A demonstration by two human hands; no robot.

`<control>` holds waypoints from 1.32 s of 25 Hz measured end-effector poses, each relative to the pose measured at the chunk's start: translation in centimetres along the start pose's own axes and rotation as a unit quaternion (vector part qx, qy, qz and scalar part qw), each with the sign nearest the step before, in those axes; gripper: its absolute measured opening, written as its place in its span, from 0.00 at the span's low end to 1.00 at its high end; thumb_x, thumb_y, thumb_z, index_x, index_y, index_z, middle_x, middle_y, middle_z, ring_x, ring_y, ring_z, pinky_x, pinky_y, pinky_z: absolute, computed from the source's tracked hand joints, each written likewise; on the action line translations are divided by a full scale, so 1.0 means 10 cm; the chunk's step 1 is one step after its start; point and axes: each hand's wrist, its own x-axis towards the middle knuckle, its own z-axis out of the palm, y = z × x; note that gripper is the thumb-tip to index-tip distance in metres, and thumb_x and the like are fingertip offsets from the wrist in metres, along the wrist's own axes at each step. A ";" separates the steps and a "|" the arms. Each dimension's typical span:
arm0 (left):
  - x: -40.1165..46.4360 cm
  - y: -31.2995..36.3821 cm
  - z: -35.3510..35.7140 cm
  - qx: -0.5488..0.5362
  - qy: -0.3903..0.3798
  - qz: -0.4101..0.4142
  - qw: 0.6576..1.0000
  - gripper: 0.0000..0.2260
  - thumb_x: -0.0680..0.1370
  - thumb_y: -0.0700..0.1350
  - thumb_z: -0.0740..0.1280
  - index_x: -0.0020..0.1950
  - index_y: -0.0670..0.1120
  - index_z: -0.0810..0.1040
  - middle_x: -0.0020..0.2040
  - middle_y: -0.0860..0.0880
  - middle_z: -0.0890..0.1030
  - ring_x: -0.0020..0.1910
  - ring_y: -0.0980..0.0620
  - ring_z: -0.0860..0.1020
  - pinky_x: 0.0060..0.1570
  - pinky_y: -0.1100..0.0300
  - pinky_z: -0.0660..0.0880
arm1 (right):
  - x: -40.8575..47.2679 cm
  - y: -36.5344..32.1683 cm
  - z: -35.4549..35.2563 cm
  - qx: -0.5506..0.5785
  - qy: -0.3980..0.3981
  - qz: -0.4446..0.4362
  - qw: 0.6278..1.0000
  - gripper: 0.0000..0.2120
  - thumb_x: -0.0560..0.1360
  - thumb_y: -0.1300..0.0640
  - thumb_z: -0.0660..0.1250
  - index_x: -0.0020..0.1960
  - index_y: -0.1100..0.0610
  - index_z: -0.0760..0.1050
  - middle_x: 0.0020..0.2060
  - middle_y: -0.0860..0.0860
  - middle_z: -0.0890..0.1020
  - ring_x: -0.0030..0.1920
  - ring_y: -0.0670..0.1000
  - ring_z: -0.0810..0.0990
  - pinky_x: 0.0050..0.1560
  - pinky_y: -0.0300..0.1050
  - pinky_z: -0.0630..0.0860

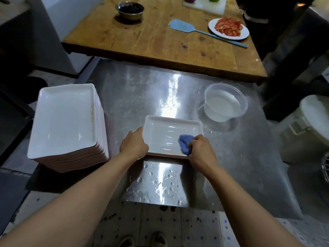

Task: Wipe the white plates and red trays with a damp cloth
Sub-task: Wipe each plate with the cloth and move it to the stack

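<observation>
A white rectangular plate (165,132) with a reddish underside lies on the steel table (240,157) in front of me. My left hand (133,145) grips its left edge. My right hand (201,150) holds a bunched blue cloth (184,144) pressed onto the plate's near right corner. Wet streaks shine on the plate's inside. A tall stack of like white plates (64,122) stands at the table's left end.
A clear round tub of water (225,102) sits at the right back of the steel table. Water drops lie near the front edge. Behind is a wooden table (160,41) with a metal bowl, a blue spatula and a plate of tomato. A white bucket (311,129) stands right.
</observation>
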 end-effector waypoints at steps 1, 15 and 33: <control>0.01 0.00 0.00 -0.001 0.002 0.003 1.000 0.23 0.69 0.36 0.60 0.63 0.48 0.71 0.56 0.43 0.78 0.54 0.39 0.75 0.45 0.55 0.69 | 0.04 0.01 0.01 -0.001 0.012 0.002 1.000 0.08 0.70 0.68 0.63 0.46 0.63 0.79 0.50 0.57 0.76 0.52 0.58 0.76 0.47 0.49 0.75; -0.04 0.04 0.02 0.008 0.015 -0.017 1.000 0.24 0.70 0.36 0.59 0.66 0.48 0.69 0.59 0.39 0.75 0.55 0.37 0.74 0.49 0.55 0.70 | 0.25 -0.27 0.28 -0.005 -0.010 -0.142 0.990 0.18 0.71 0.63 0.65 0.61 0.55 0.75 0.64 0.54 0.71 0.57 0.59 0.68 0.56 0.48 0.67; -0.29 0.33 0.08 0.129 0.075 -0.045 0.988 0.19 0.74 0.39 0.62 0.64 0.44 0.66 0.60 0.41 0.68 0.54 0.38 0.75 0.48 0.50 0.71 | -0.30 0.24 -0.23 0.104 0.088 -0.005 0.991 0.05 0.68 0.70 0.62 0.41 0.66 0.76 0.47 0.59 0.81 0.47 0.54 0.77 0.40 0.40 0.66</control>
